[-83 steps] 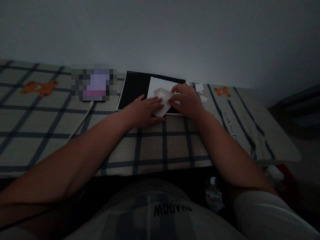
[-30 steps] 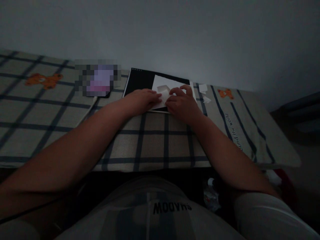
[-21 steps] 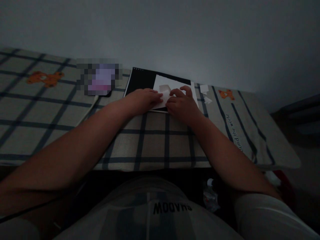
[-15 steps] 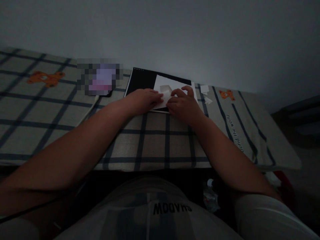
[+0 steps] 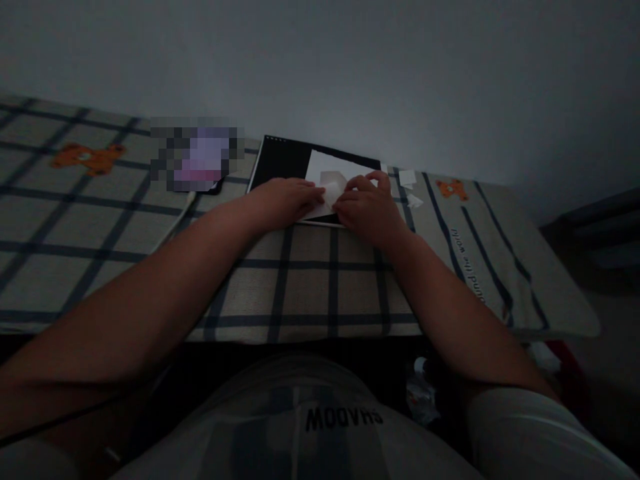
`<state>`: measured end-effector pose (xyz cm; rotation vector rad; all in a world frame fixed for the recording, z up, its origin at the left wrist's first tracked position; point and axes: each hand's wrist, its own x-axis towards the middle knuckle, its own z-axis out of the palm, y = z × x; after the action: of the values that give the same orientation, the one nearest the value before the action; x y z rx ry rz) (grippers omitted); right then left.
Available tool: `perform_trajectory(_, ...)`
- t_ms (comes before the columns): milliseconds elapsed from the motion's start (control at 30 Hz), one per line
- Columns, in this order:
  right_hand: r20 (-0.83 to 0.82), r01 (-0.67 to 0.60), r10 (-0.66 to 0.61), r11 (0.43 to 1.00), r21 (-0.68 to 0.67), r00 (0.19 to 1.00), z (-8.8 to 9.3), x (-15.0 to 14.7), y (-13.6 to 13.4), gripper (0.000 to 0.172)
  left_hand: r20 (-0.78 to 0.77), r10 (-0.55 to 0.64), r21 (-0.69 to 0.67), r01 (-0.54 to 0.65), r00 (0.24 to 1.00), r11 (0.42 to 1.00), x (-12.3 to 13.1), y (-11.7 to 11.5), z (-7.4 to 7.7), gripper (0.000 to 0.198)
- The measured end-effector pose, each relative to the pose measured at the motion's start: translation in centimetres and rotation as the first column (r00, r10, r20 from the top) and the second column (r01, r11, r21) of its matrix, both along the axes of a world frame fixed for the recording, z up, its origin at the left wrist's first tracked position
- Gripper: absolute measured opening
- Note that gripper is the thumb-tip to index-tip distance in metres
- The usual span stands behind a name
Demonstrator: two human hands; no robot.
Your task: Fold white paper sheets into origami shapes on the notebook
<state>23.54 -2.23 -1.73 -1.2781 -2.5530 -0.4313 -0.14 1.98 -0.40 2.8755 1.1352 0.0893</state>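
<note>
A small folded piece of paper (image 5: 333, 184) is between my two hands, above a white sheet (image 5: 319, 162) on a flat black pad (image 5: 281, 165). My left hand (image 5: 286, 201) pinches its left edge with the fingertips. On the other side, my right hand (image 5: 369, 210) has thumb and forefinger closed on the lower right edge, the other fingers bent above. The hands hide part of the sheet and the pad's front edge. Two small white paper pieces, one squarish (image 5: 407, 178) and one pointed (image 5: 415, 201), lie to the right.
A checked tablecloth (image 5: 310, 287) with bear prints covers the table, which stands against a wall (image 5: 320, 73). Left of the pad lies a blurred-out phone-like device (image 5: 205, 157) with a white cable (image 5: 173, 230). A plastic bottle (image 5: 421, 387) is below the table edge.
The right hand's raised fingers have curled down slightly, and more of the folded paper shows. The left hand stays in about the same place. The view has shifted slightly.
</note>
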Motion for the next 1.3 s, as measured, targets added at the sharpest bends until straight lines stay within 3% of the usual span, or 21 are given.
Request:
perform_trajectory(267,-0.057,0.025,-0.022,0.999,0.046,0.998,0.18,0.44,0.35,0.03,-0.005,0.037,-0.025,-0.038,0.999,0.999,0.13,-0.08,-0.06,0.051)
perform_trajectory(967,0.1,-0.033,0.035,0.999,-0.019,0.994,0.12,-0.14,-0.28,0.028,0.018,0.022,-0.008,-0.022,1.0,1.0,0.06,0.13,-0.44,0.05)
perform_trajectory(1300,0.081,-0.045,0.046,0.999,-0.013,0.996,-0.1,-0.15,-0.17,0.03,-0.009,0.054,-0.025,-0.054,0.999,0.998,0.17,-0.27,0.09,0.054)
